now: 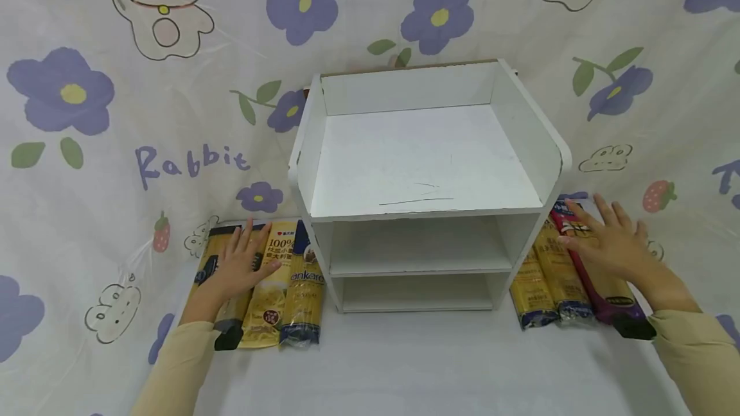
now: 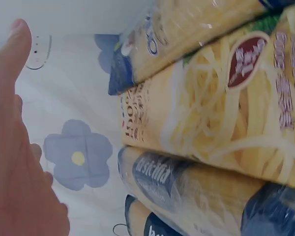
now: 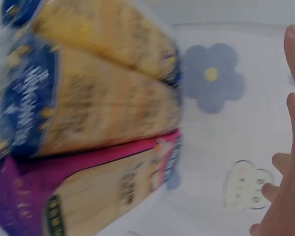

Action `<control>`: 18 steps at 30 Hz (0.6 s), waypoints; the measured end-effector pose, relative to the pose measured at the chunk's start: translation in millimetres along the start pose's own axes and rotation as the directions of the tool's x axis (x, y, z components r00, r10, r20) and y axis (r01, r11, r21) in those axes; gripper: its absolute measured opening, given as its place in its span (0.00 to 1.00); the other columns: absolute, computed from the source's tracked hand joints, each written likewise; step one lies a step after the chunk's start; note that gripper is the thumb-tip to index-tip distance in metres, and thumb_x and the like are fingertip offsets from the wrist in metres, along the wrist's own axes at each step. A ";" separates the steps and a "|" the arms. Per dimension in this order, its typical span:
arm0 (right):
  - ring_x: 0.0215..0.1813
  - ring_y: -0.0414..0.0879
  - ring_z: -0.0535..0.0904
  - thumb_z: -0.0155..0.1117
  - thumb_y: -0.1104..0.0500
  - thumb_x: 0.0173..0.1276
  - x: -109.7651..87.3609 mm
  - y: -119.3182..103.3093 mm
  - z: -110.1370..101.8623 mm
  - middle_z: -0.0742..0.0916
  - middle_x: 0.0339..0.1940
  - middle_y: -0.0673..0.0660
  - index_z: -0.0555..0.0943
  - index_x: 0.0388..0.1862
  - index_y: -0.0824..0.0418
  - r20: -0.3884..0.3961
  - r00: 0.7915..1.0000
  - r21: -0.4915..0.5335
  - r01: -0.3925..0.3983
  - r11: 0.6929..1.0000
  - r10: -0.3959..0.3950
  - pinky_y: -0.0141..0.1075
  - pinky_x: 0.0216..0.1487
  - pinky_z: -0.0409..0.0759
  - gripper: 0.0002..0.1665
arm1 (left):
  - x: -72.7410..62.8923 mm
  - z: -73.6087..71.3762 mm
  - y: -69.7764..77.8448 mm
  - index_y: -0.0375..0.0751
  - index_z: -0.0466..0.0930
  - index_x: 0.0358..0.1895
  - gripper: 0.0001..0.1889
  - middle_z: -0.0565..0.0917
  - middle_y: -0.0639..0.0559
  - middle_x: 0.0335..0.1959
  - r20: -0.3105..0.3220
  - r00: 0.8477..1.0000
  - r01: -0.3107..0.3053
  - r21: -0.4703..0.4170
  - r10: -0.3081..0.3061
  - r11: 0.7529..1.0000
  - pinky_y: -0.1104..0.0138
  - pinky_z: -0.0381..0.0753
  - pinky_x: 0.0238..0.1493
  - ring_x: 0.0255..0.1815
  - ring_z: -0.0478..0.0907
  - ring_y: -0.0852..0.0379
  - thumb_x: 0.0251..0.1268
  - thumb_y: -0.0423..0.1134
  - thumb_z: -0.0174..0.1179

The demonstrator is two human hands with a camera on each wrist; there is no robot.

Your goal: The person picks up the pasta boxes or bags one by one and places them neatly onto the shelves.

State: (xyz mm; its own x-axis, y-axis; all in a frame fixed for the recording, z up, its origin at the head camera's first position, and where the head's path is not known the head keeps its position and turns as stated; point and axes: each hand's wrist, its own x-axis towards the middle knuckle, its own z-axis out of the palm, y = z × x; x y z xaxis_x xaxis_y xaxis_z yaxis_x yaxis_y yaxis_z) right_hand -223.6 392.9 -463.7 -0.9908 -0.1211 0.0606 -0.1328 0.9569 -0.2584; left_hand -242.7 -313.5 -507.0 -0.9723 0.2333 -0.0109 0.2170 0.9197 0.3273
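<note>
My left hand (image 1: 237,271), fingers spread, is over the pasta packs left of the shelf. Beside it lie a yellow pack marked 100% (image 1: 268,300) and a clear pack with blue ends (image 1: 303,303). Two blue-labelled spaghetti packs show lower in the left wrist view, the nearer one (image 2: 187,189) full of pale strands. Over on the right, my right hand (image 1: 615,246) spreads its fingers above a pink-and-purple noodle pack (image 1: 604,278). Two yellow packs with blue ends, one in the middle (image 3: 108,103) and one against the shelf (image 1: 528,284), lie alongside. Neither hand grips anything.
Between the two groups stands a white wooden shelf (image 1: 428,159) with a high-sided top and two lower compartments. Behind it hangs a cloth (image 1: 358,11) printed with purple flowers and rabbits. White table surface (image 1: 416,364) stretches in front of the shelf.
</note>
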 end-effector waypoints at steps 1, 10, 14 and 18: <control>0.76 0.82 0.36 0.50 0.33 0.73 0.3 -1.6 -3.7 0.40 0.81 0.70 0.38 0.82 0.41 -0.022 1.000 0.010 0.007 1.000 -0.007 0.85 0.61 0.36 0.48 | -0.6 0.2 1.0 0.68 0.31 0.80 0.47 0.26 0.46 0.82 -0.004 1.000 -0.009 -0.029 0.009 1.000 0.24 0.32 0.69 0.81 0.27 0.30 0.66 0.69 0.52; 0.79 0.77 0.34 0.52 0.48 0.77 4.7 -33.5 -64.8 0.42 0.83 0.62 0.43 0.82 0.43 -0.163 0.979 0.302 0.168 0.938 -0.122 0.81 0.65 0.33 0.43 | -16.7 4.3 14.1 0.64 0.30 0.80 0.46 0.35 0.38 0.82 0.005 0.998 -0.062 -0.307 0.067 0.950 0.23 0.40 0.68 0.81 0.33 0.28 0.72 0.55 0.55; 0.81 0.72 0.35 0.47 0.48 0.79 4.4 -59.1 -91.1 0.47 0.84 0.47 0.45 0.81 0.37 -0.227 0.967 0.423 0.203 0.883 -0.113 0.76 0.63 0.13 0.38 | -28.9 11.3 20.2 0.65 0.33 0.80 0.44 0.43 0.39 0.82 0.011 0.999 -0.047 -0.339 0.053 0.940 0.25 0.50 0.68 0.80 0.43 0.27 0.73 0.54 0.55; 0.83 0.49 0.53 0.43 0.57 0.81 5.4 -87.4 -111.9 0.59 0.82 0.43 0.53 0.81 0.42 -0.391 0.905 0.500 0.361 0.787 -0.166 0.46 0.84 0.30 0.33 | -39.4 22.2 26.0 0.67 0.38 0.80 0.43 0.47 0.40 0.82 0.019 0.999 -0.022 -0.385 0.031 0.923 0.32 0.64 0.68 0.77 0.55 0.29 0.72 0.53 0.57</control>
State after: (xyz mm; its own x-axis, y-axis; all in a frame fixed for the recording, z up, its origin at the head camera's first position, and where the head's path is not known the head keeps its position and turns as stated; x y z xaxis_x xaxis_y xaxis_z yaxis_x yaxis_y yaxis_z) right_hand -214.3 338.1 -332.9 -0.8641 -0.1654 0.4753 -0.4756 0.5773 -0.6637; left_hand -196.8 -291.8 -519.1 -0.9632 0.2681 -0.0185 0.1880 0.7216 0.6662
